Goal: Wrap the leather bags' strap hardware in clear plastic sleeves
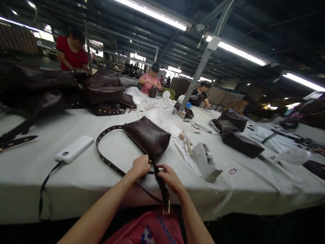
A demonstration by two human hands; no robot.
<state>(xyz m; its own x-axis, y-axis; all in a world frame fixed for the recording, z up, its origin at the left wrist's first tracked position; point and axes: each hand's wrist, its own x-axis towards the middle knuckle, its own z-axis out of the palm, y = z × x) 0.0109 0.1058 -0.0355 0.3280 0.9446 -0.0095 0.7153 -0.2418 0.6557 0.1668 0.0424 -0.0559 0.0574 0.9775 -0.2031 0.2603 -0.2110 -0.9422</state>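
Dark brown is being shown by the bag (149,135), gold dots by its strap (102,156), off-white by the table covering (83,176), red checks by the lap cloth (134,228).

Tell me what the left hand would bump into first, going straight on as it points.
Most likely the dark brown bag, just beyond the left hand; whether they touch is unclear.

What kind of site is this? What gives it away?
Probably a bag workshop or factory floor: dark bags heaped on the long table, several people working around it, and a tape dispenser beside the bag in hand.
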